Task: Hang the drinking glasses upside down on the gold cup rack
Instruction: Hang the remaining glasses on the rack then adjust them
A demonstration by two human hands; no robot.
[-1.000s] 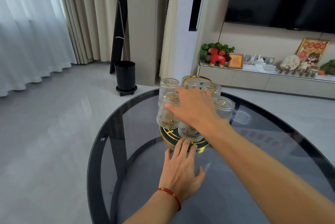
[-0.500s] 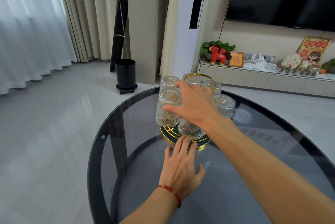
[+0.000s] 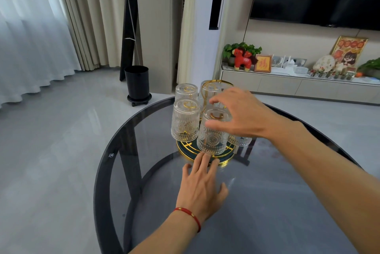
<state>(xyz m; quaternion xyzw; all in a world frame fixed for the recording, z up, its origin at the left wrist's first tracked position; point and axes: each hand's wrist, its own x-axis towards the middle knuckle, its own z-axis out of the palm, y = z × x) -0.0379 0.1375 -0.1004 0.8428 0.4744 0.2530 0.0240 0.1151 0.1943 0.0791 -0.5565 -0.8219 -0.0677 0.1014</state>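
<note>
The gold cup rack stands on a round dark glass table, its gold handle loop rising at the back. Several ribbed clear drinking glasses hang upside down on it: one at the front, one at the left, one behind that, and more partly hidden. My right hand hovers over the right side of the rack, fingers spread, the thumb against the front glass, gripping nothing. My left hand, with a red cord on the wrist, lies flat on the table, fingertips at the rack's base.
A black bin on a wheeled base stands on the floor beyond the table's far left edge. A low TV cabinet with ornaments runs along the back right wall. Curtains hang at the left.
My right hand has shifted right and back off the glass tops, uncovering the front glass. The view has tilted slightly. My left hand stays flat by the base.
</note>
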